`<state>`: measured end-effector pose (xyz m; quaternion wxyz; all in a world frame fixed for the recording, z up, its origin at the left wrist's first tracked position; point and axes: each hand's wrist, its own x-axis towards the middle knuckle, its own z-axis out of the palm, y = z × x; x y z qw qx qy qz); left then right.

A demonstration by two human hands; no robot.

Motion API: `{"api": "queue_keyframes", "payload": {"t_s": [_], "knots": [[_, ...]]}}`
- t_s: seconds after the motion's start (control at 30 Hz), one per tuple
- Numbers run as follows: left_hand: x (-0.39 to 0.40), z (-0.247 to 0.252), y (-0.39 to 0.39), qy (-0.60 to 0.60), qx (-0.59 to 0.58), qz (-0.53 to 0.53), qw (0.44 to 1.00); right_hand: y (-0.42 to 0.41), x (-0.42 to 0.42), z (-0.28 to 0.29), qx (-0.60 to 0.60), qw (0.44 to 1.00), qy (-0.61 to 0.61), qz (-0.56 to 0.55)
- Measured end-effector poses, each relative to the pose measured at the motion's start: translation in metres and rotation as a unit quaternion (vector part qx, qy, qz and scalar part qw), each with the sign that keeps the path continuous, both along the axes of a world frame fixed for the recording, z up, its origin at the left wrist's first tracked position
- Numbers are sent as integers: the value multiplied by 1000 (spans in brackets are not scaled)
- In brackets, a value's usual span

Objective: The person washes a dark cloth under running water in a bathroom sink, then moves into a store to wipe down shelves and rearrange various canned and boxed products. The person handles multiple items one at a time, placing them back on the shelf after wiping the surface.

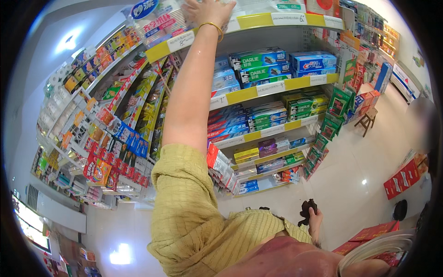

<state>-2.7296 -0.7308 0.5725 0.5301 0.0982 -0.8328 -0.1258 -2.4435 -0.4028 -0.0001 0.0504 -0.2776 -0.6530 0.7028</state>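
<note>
My left hand [209,12], with a gold-coloured bangle on its wrist, reaches up to the top shelf [256,21]. It lies over clear plastic-wrapped goods there. The fingertips run out of the picture at the top, so whether they grip anything is unclear. Just left of it stands a wrapped pack of disposable cups [157,22], leaning over the yellow price rail. Low beside my body, my right hand [315,219] holds a crumpled dark cloth [307,210] above the tiled floor.
Toothpaste boxes [263,64] fill the shelves below my left arm. Green packets [325,131] hang at the shelf end. Snack racks [114,152] stand left. A small wooden stool [366,121] and red cartons [403,178] are right. Another person [420,124] is at the right edge.
</note>
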Motion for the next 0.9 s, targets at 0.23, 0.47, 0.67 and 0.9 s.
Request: {"api": "queue_keyframes", "payload": {"t_s": [0.23, 0.47, 0.67, 0.9], "knots": [[-22, -4, 15, -2, 18, 54, 998, 9, 8, -8, 50, 998, -18, -23], [-53, -12, 42, 179, -219, -60, 957, -1, 5, -14, 29, 997, -16, -65], [-88, -5, 108, 86, -197, -184, 959, 2, 10, -6, 46, 991, 6, -129], [-144, 5, 225, 111, -89, -344, 928, 64, 29, -25, 61, 978, 32, -199]]}}
